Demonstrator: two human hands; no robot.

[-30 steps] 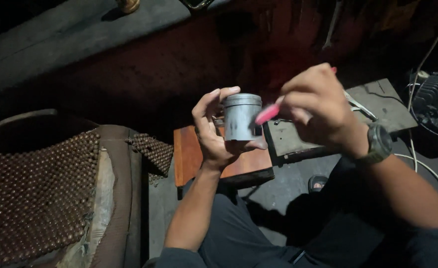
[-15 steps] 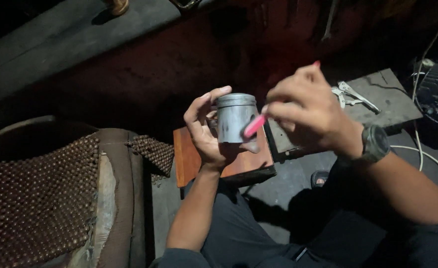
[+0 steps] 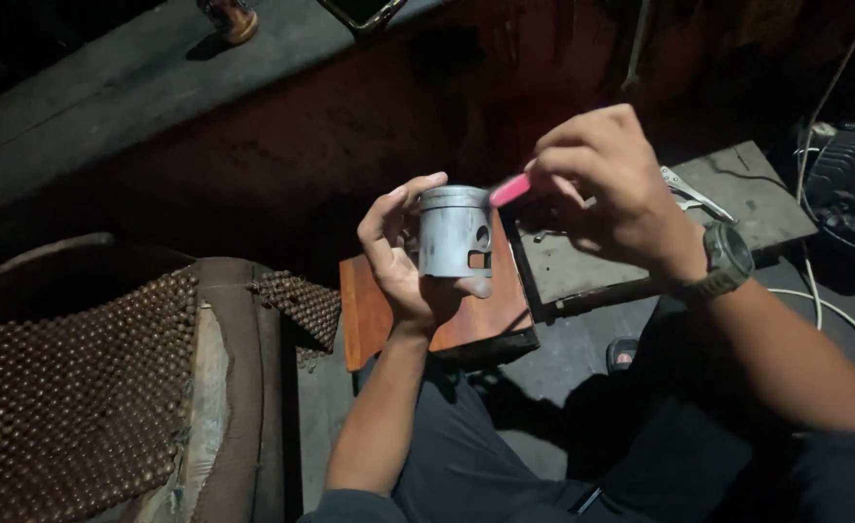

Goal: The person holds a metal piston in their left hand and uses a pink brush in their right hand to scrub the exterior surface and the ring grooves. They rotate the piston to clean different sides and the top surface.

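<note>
My left hand (image 3: 400, 260) grips a grey metal piston (image 3: 454, 232) upright, fingers wrapped behind it and thumb under its skirt. A round pin hole and a square cut-out show on the piston's right side. My right hand (image 3: 610, 189), with a watch (image 3: 728, 260) on the wrist, pinches a pink tool (image 3: 511, 189) whose tip sits at the piston's upper right rim.
A small reddish wooden stool (image 3: 379, 300) stands below the piston. A grey slab (image 3: 747, 194) with pliers (image 3: 687, 191) lies to the right. A seat with a beaded cover (image 3: 69, 387) is at the left. Engine parts (image 3: 849, 184) and a white cable (image 3: 834, 310) are at the far right.
The pink tool has risen from the piston's lower side to its top rim. The piston has turned slightly, so the side holes now show.
</note>
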